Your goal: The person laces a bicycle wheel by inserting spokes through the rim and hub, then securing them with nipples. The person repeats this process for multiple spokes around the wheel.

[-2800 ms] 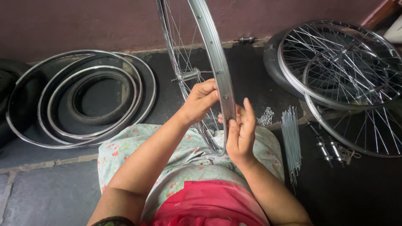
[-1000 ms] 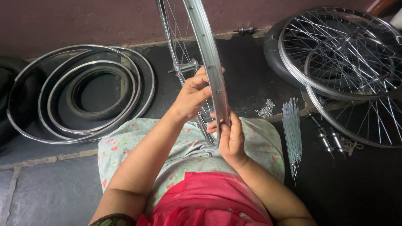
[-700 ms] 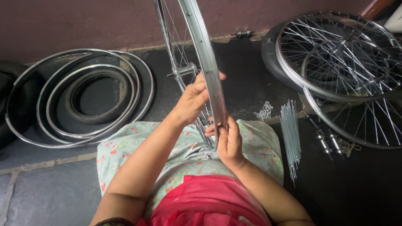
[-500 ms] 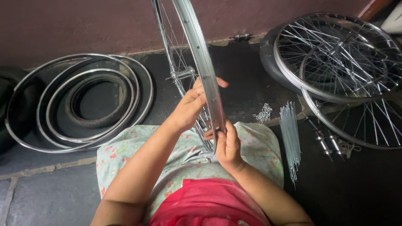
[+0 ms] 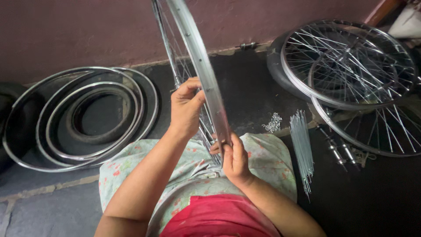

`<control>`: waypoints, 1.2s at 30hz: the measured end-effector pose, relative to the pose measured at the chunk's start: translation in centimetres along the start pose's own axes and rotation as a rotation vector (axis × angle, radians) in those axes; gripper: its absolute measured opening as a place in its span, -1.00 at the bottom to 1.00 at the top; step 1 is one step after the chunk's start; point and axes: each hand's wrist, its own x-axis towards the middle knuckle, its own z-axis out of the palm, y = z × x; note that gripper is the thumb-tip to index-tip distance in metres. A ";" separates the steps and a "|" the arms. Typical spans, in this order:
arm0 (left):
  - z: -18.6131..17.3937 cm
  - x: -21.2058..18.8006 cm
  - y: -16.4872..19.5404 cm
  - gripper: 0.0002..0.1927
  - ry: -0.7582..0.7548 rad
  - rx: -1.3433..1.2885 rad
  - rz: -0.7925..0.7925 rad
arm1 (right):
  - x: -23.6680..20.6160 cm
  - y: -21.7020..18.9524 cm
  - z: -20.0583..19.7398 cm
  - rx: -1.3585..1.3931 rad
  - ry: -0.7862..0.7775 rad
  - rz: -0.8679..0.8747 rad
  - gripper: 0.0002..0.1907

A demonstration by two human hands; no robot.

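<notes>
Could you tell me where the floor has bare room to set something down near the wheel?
Bare dark floor lies between the held rim and the stacked wheels, up by the wall, and at lower right, below the spokes and hubs. Inside the tyre within the loose rims is free too. It is crowded around the nipples, spokes and wheels.

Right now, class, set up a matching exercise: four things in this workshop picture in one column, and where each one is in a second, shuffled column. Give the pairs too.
Things:
1. wheel rim
2. stack of bare rims
3. bundle of loose spokes
4. spoked wheels

Places:
A. flat on the floor at the left, by the wall
B. upright between the left hand and right hand
C. piled at the upper right
D. on the dark floor beside the person's right knee

Pairs: 1-B, 2-A, 3-D, 4-C
</notes>
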 end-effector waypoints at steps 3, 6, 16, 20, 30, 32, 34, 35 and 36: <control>-0.2 0.4 -0.4 -0.94 -0.060 0.044 0.019 | 0.3 -0.3 0.1 0.007 0.004 -0.026 -0.56; -0.7 0.3 -0.7 -0.84 -0.126 0.078 0.010 | 0.2 -0.7 0.1 0.002 -0.005 0.002 -0.56; -2.1 0.6 0.7 -0.81 -0.181 -0.101 -0.186 | -2.2 -2.5 -21.0 -0.999 0.997 -0.352 -0.26; -1.8 1.2 0.3 -0.85 -0.219 -0.111 -0.100 | -4.3 -2.8 -27.2 -1.333 1.109 -0.343 -0.27; -0.9 1.0 1.2 -0.68 -0.137 0.070 -0.151 | -12.2 1.3 -34.6 -1.662 1.149 -0.370 -0.17; 0.0 0.5 2.5 -0.54 -0.106 0.054 -0.158 | -13.4 0.0 -37.4 -1.245 1.247 -0.308 -0.36; 1.3 -0.4 3.8 -0.35 -0.121 -0.019 -0.150 | -12.4 0.0 -37.7 -1.213 1.236 -0.249 -0.38; 2.3 -0.8 3.8 -0.33 -0.083 0.212 -0.083 | -11.9 0.4 -36.4 -1.396 1.183 -0.198 -0.32; 3.2 -1.4 3.8 -0.26 -0.037 0.442 -0.020 | -11.0 0.9 -34.5 -1.525 1.103 -0.167 -0.30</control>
